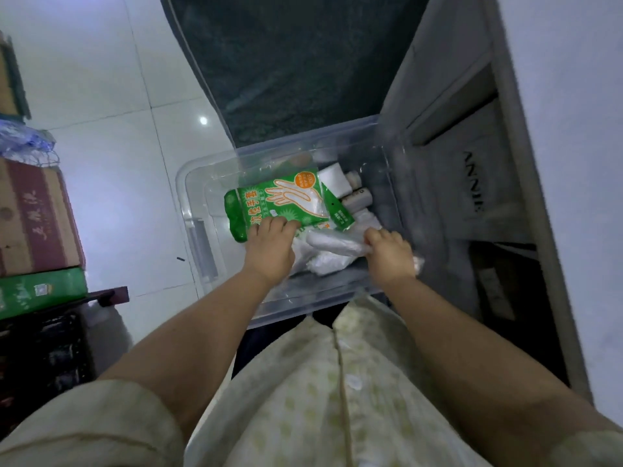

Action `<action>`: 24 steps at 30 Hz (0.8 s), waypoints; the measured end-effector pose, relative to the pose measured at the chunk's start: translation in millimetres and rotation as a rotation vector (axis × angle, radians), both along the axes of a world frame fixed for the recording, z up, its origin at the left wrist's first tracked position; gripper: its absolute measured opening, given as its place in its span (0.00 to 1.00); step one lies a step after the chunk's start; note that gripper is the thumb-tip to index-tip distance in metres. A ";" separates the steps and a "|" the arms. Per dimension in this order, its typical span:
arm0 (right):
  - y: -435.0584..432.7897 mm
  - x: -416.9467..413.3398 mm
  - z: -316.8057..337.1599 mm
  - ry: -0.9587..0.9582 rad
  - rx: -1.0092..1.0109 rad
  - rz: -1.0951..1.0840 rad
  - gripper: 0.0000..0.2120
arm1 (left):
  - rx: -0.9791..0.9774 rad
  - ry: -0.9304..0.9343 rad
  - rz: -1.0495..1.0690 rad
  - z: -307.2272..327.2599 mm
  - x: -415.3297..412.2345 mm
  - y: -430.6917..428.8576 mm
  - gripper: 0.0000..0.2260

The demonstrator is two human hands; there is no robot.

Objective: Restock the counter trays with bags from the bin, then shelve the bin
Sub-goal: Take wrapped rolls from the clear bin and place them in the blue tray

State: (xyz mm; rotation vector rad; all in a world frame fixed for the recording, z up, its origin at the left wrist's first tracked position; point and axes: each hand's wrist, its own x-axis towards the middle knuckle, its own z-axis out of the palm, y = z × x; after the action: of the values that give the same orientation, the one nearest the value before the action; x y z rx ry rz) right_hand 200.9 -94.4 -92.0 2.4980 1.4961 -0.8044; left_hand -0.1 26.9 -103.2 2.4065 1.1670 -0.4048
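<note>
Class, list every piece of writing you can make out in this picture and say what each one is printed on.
"次性手套": large white characters on the green glove packet in the clear bin.
"ANNIE": dark letters on the grey unit right of the bin, running sideways; any further letters are unclear.
Orange badge and small print on the packet: too small to read.
Brown carton at left: pale characters, too blurred to read.

Clear bin [197, 230] mid-frame, open, holding green glove pack [279, 203] lying flat, white rolls [357, 198] upper right, clear bags [328, 254] bunched.
</note>
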 end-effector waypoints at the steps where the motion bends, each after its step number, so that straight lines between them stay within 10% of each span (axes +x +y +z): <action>1: -5.9 -3.6 3.9 -0.035 0.027 -0.052 0.15 | -0.003 0.003 -0.019 0.0 -2.4 0.6 0.23; 24: -129.6 -17.5 56.3 -0.298 0.304 -0.721 0.12 | 0.013 -0.029 -0.612 6.2 85.0 -84.9 0.18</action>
State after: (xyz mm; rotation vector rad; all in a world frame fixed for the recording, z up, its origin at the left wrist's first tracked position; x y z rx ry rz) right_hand 183.4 -223.9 -35.7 3.2459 0.6439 -0.2380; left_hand 85.0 -58.0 -97.0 2.7338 0.3931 -0.5397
